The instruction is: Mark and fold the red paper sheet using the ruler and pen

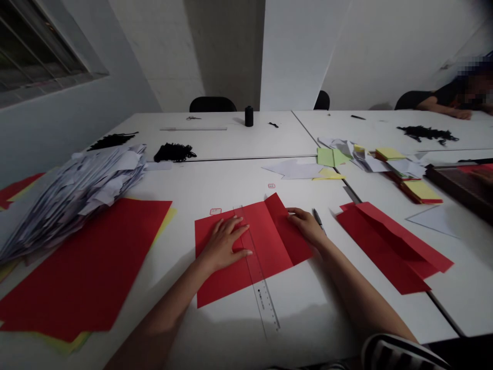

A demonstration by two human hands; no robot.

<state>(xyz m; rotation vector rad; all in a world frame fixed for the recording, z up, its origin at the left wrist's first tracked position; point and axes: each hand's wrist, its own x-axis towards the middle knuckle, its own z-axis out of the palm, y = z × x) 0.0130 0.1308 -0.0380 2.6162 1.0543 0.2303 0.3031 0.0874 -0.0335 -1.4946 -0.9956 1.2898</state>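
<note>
stage: apparently folding; pressing clear ruler [254, 267] onto red sheet [267, 241] on white table [219, 180], spreading left hand [223, 244] wide; curling right hand [307, 225] at creased flap [288, 240], unable to tell whether pinching; seemingly calling for steady ruler, even creasing.

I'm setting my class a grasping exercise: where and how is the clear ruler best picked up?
Probably pinch the ruler across its long edges at its near end, coming from the near side and above. It lies flat, but that end juts past the red sheet over the white table, away from the left hand, which covers some of the ruler's far half.
</note>
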